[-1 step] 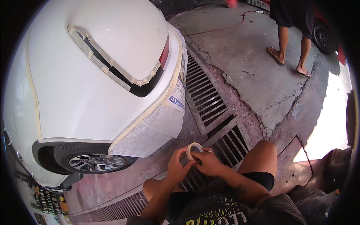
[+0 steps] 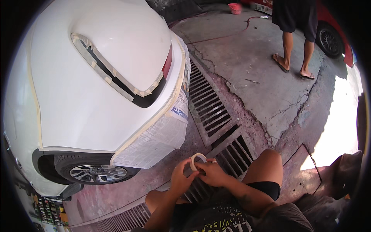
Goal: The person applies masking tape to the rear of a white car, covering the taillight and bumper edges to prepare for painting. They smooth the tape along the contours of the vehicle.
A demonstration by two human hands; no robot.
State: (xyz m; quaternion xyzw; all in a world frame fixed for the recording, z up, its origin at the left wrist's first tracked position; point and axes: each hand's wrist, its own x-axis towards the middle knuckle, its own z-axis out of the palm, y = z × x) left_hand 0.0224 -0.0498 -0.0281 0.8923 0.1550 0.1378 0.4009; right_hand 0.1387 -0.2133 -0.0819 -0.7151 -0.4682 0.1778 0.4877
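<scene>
A cream roll of masking tape [image 2: 193, 164] is held upright in front of me, between both hands. My left hand [image 2: 181, 177] is closed on its left side, fingertips at the rim. My right hand [image 2: 213, 174] grips the roll's right side, with fingers at its opening. To the left stands a white car [image 2: 104, 92], its lower rear corner covered with taped newspaper [image 2: 156, 144]. Strips of masking tape [image 2: 92, 62] line the edges of a dark, curved gap in the bodywork. Whether a tape end hangs loose from the roll I cannot tell.
The car's rear wheel [image 2: 98, 173] is at lower left. Metal drain grates [image 2: 208, 101] run across the cracked concrete floor [image 2: 247, 50]. A person in sandals [image 2: 288, 50] stands at the back right by a red car [image 2: 338, 23]. A red hose [image 2: 228, 36] and bucket [image 2: 234, 8] lie beyond.
The whole view has tilted up slightly, so the scene sits a little lower. Both hands keep hold of the tape roll, with little visible change in grip.
</scene>
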